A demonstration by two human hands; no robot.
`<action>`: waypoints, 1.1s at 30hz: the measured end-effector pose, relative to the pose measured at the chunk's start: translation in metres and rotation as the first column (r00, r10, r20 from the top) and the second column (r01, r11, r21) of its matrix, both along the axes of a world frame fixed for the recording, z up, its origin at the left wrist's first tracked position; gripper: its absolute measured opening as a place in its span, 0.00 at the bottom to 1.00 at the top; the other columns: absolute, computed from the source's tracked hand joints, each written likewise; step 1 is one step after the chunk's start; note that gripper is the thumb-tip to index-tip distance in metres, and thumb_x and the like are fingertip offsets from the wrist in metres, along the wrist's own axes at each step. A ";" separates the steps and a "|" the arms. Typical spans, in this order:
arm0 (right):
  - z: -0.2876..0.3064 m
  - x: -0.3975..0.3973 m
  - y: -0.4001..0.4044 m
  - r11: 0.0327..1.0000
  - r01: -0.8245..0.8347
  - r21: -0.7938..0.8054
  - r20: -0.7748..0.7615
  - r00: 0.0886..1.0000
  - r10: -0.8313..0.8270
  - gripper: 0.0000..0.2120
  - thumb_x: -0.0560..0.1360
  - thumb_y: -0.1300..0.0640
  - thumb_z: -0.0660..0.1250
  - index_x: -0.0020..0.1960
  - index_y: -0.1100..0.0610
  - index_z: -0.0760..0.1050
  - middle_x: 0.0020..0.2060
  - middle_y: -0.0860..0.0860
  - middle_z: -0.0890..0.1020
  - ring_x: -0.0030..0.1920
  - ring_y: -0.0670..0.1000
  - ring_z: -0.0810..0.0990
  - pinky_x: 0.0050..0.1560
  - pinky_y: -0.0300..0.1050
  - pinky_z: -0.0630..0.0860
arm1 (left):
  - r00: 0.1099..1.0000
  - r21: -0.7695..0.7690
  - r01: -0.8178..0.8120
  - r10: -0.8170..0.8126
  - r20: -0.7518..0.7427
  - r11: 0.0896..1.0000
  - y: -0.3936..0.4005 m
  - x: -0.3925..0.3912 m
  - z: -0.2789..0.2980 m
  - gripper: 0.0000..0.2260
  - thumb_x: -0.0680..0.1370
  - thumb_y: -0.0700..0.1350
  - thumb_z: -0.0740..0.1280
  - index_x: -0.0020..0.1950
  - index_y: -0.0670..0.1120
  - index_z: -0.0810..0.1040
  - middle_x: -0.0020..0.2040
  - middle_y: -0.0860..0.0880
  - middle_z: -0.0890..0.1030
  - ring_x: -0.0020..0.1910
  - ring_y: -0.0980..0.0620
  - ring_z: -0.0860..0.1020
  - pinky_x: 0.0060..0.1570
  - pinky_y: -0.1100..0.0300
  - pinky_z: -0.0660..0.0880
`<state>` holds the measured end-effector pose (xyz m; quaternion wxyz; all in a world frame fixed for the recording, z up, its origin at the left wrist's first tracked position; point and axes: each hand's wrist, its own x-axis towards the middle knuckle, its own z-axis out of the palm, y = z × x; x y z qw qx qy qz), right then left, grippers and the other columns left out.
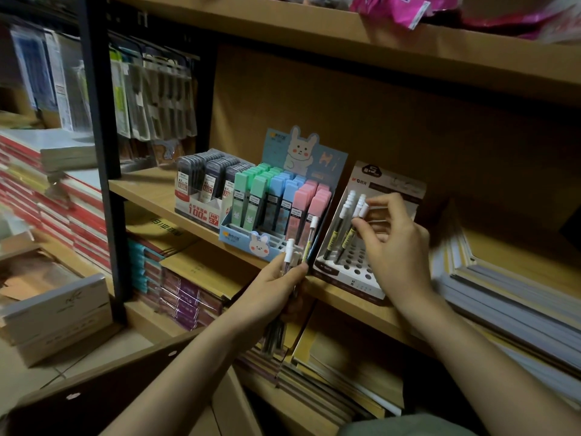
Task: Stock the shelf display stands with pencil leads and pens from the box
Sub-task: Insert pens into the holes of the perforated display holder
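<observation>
A brown cardboard box flap [94,385] lies nearest, low at the left. Above it the left hand [276,287] curls round a bundle of pens [290,262], their white caps poking up past the near edge of the wooden shelf [151,190]. The right hand [396,243] reaches into the white display stand [352,272] at the right; its thumb and forefinger pinch the white cap of one pen [364,210] that stands tilted among two others in the far rows. The stand's near holes are unfilled, and its front overhangs the shelf edge slightly. Just left of it, touching or nearly so, the blue rabbit display box [251,243] holds green, blue and pink lead cases in rows, with bare slots along its near side. Farther left a grey box [201,206] holds dark lead cases. To the right of the stand, stacked paper pads [503,294] crowd the shelf; bare shelf shows left of the grey box.
</observation>
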<state>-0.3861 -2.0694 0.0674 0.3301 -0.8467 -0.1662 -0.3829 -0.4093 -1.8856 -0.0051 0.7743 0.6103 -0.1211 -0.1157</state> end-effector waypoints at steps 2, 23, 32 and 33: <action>0.001 0.002 0.001 1.000 -0.011 0.002 0.016 1.000 0.011 0.10 0.75 0.58 0.71 0.55 0.53 0.75 0.43 0.42 0.77 0.41 0.37 0.79 0.38 0.24 0.75 | 0.999 -0.014 0.040 -0.039 0.030 0.999 0.001 -0.001 0.002 0.11 0.81 0.51 0.62 0.50 0.44 0.70 0.35 0.51 0.75 0.28 0.56 0.70 0.27 0.64 0.66; 0.056 -0.027 0.000 0.899 -0.279 0.339 -0.341 0.854 0.393 0.20 0.73 0.68 0.71 0.52 0.46 0.70 0.44 0.53 0.82 0.39 0.50 0.86 0.39 0.42 0.83 | 0.971 -0.113 0.233 -0.225 0.080 0.966 -0.013 -0.012 0.018 0.15 0.82 0.50 0.58 0.63 0.40 0.69 0.44 0.48 0.82 0.30 0.55 0.73 0.29 0.66 0.69; 0.087 0.019 -0.037 0.964 0.018 -0.267 -0.234 0.969 -0.082 0.19 0.74 0.61 0.73 0.56 0.48 0.66 0.44 0.45 0.78 0.44 0.44 0.80 0.37 0.28 0.73 | 0.992 -0.146 0.024 -0.042 -0.121 0.989 -0.015 -0.003 0.006 0.21 0.79 0.50 0.63 0.65 0.37 0.68 0.33 0.51 0.70 0.29 0.55 0.68 0.28 0.63 0.68; 0.082 0.025 -0.035 0.962 0.012 -0.271 -0.244 0.967 -0.080 0.19 0.74 0.62 0.72 0.56 0.48 0.66 0.43 0.44 0.77 0.45 0.45 0.80 0.38 0.28 0.72 | 0.987 -0.182 0.022 -0.051 -0.152 0.983 -0.015 -0.002 0.006 0.20 0.79 0.49 0.64 0.66 0.38 0.69 0.34 0.50 0.70 0.29 0.56 0.69 0.29 0.63 0.69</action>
